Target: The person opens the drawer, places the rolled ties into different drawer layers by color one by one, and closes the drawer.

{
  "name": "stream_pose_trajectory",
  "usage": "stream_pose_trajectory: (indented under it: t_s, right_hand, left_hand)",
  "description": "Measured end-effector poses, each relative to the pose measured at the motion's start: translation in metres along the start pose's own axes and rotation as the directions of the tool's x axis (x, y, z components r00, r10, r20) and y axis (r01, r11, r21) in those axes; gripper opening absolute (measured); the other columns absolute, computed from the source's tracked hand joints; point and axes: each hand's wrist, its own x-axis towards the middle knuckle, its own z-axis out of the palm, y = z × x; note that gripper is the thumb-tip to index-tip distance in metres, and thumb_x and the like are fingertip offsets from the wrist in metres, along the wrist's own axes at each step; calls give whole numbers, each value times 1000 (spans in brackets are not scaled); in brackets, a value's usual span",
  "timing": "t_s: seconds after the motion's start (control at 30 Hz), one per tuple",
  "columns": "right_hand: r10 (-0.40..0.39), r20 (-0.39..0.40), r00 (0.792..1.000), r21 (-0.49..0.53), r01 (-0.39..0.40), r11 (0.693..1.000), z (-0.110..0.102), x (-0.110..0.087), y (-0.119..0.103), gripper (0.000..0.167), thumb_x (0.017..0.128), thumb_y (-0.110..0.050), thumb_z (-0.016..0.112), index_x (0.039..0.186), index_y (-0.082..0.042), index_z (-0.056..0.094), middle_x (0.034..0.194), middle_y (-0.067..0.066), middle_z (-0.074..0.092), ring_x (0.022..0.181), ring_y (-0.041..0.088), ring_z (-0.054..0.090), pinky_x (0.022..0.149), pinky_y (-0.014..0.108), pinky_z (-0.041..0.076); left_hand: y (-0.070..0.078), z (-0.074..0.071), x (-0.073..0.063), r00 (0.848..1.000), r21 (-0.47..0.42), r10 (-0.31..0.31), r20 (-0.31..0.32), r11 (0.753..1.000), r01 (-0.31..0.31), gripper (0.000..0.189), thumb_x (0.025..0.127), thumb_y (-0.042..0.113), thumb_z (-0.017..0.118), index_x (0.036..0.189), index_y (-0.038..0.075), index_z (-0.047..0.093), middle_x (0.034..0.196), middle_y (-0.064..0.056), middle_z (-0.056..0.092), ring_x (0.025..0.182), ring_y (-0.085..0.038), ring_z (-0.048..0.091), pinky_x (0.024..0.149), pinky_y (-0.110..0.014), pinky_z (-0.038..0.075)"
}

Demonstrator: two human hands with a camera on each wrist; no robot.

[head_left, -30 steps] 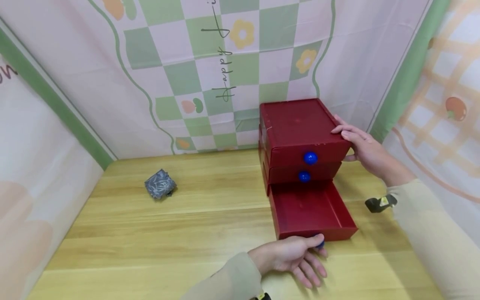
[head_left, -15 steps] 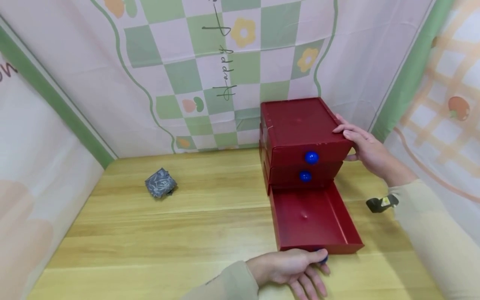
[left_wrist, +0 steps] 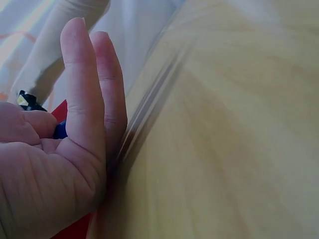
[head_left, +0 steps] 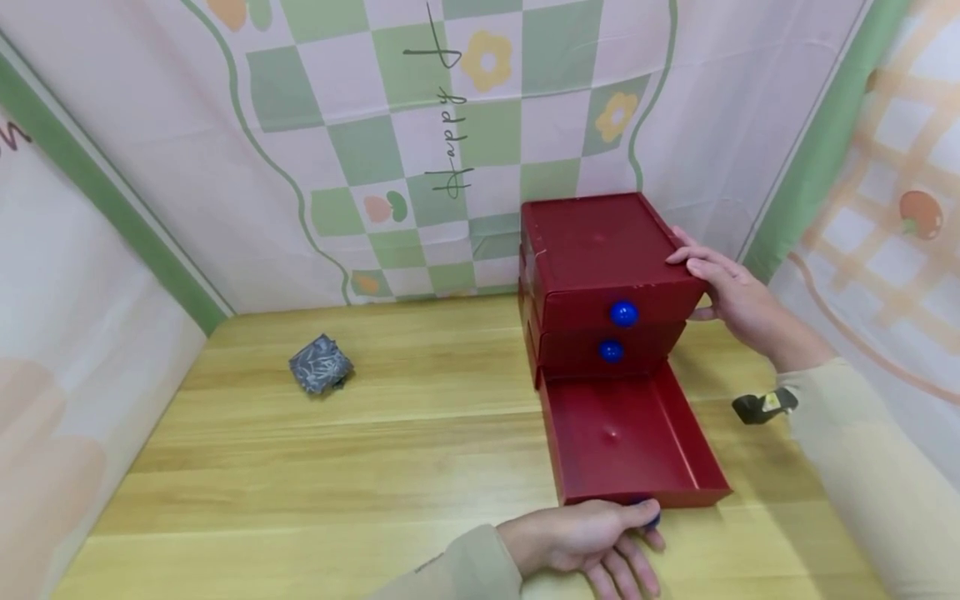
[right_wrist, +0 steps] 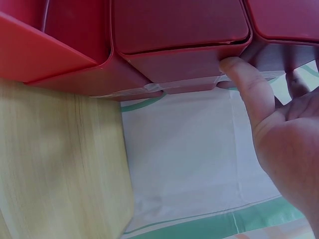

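A small dark-red drawer cabinet [head_left: 600,242] stands at the right of the table, with two upper drawers closed and a blue ball knob on each. Its bottom drawer [head_left: 615,433] is pulled far out and holds nothing visible. At that drawer's front, my left hand [head_left: 588,537] pinches the blue knob [head_left: 652,515] between thumb and forefinger, the other fingers extended. My right hand [head_left: 731,296] rests against the cabinet's upper right edge, its fingers fairly straight; in the right wrist view a fingertip [right_wrist: 232,64] presses the side. Far left lies a crumpled grey patterned packet or cloth [head_left: 321,365].
The wooden table [head_left: 337,483] meets a green-and-white checked curtain [head_left: 427,133] behind the cabinet. Fabric walls also rise at left and right. A black wrist device [head_left: 763,407] sits by the right sleeve.
My left hand has drawn the bottom drawer further out toward me, mostly in the first half second. My right hand stays on the cabinet; the grey thing has not moved.
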Motion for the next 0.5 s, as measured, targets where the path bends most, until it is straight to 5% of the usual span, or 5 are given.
stream_pose_trajectory:
  t_s: [0.1,0.27,0.5]
  right_hand:
    - [-2,1,1000,1,2,1000,0,0,0,30,112,-23,40,132,-11,58,170,-9,3,155,25,5,77,34,60]
    - [-2,-7,1000,2,2,1000,0,0,0,30,112,-23,41,131,-11,59,170,-9,4,155,25,2,75,34,61]
    - [5,-3,1000,11,-5,1000,-2,0,0,30,112,-24,41,133,-11,58,170,-10,3,155,26,3,76,34,60]
  left_hand:
    - [1,-1,2,1000,8,17,-15,1000,-17,48,105,58,41,108,14,61,84,-17,72,64,-34,68,45,-33,53]
    - [2,-3,4,999,30,37,-22,999,-37,49,105,59,40,109,15,61,91,-21,73,102,-59,62,48,-35,56]
    - [-1,-5,5,1000,19,13,2,1000,-13,49,104,59,40,112,16,60,97,-26,72,67,-31,68,48,-35,55]
